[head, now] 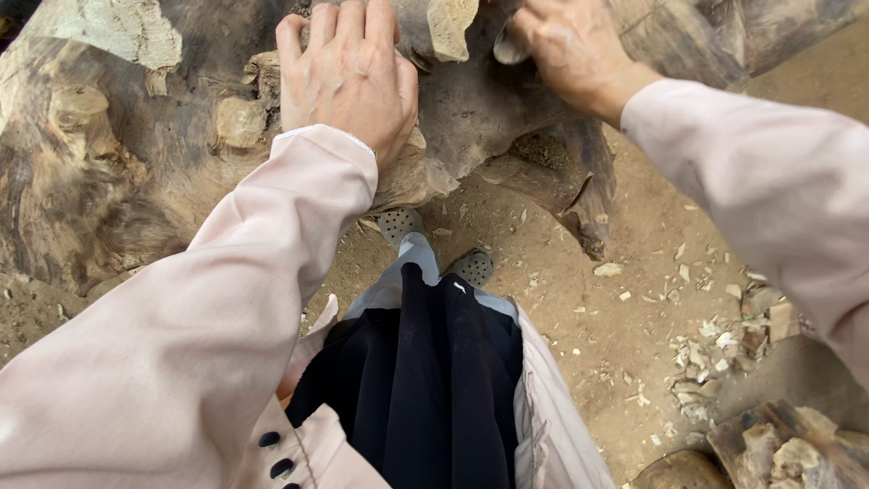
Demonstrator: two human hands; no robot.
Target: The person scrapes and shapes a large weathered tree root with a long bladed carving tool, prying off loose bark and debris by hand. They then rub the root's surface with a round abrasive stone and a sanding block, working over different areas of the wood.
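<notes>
A big gnarled wooden stump (136,154) with knots and roots fills the top of the view. My left hand (348,72) lies flat on its upper edge, palm down, fingers stretched over the wood and holding nothing. My right hand (575,50) is on the stump further right, fingers curled. A small pale rounded piece (505,50) sticks out beside its thumb; I cannot tell what it is. Both arms wear pale pink sleeves.
Below me are my dark skirt and two grey perforated shoes (471,265) on a dirt floor (579,335). Wood chips (715,349) litter the ground at right. More rough wood blocks (787,448) lie at the bottom right corner.
</notes>
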